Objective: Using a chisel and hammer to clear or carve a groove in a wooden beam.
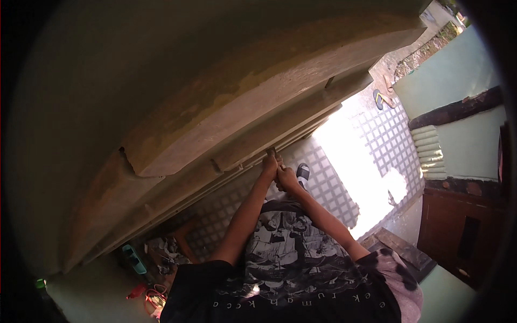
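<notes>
In front of my body both arms reach out and my hands meet beside the lower ledges of a worn wall. My left hand is closed, at the edge of the lowest ledge. A small brownish piece shows at its fingertips; whether it is held or part of the ledge I cannot tell. Just behind it, my right hand is also closed, its fingers curled close to the left hand. What lies inside the two hands is hidden and too small to name.
Patterned tile floor lies below, with a bright sunlit patch. A foot in a dark slide sandal stands near my hands. A flip-flop lies farther off. A brown door is at right; a teal container sits lower left.
</notes>
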A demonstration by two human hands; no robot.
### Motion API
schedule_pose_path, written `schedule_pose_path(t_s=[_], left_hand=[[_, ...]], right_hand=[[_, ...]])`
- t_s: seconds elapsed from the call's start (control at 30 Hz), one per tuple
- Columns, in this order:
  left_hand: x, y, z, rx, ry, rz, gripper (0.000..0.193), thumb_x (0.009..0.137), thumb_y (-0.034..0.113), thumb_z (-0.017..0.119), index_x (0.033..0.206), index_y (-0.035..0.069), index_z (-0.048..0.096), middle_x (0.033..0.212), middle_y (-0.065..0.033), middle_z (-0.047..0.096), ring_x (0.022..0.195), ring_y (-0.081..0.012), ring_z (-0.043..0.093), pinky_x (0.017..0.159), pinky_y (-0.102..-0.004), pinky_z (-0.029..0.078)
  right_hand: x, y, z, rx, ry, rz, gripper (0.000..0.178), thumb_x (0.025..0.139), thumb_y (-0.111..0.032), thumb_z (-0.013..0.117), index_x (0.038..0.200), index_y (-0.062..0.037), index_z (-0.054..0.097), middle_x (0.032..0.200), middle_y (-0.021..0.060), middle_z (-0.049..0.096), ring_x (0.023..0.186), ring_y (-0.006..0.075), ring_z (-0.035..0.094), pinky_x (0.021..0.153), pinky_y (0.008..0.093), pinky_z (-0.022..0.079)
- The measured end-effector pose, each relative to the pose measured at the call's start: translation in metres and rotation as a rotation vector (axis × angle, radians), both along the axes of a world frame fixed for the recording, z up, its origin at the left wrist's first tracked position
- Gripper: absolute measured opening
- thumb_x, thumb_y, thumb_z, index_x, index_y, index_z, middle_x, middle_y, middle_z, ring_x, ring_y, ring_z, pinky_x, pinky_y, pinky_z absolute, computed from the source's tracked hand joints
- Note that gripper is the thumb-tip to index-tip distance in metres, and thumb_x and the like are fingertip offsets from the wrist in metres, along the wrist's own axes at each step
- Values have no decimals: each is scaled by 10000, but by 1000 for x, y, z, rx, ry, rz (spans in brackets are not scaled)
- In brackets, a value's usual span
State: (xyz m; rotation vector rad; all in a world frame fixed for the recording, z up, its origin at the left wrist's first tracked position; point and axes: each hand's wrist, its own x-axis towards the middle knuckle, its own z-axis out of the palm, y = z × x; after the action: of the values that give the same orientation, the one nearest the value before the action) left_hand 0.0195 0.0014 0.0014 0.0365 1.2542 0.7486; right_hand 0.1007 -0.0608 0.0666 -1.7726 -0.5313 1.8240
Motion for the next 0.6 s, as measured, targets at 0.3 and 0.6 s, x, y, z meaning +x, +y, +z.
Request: schedule_pose_path(t_s=[0.3,0.6], left_hand=[[-3,13,-13,55,-73,-7,430,1005,419,318,663,159,344,523,60,233,406,-110,215,422,-316,276],[1,13,2,12,-52,66,423,994,436,346,691,142,371,515,56,262,391,-112,235,398,-313,257]], right_hand=[[2,13,11,60,-84,83,371,909,-293,498,764,38,582,563,109,565,427,213,573,365,359,449],[0,15,11,11,-70,71,372,915,-312,493,758,15,577,560,93,547,417,210,557,360,342,439]])
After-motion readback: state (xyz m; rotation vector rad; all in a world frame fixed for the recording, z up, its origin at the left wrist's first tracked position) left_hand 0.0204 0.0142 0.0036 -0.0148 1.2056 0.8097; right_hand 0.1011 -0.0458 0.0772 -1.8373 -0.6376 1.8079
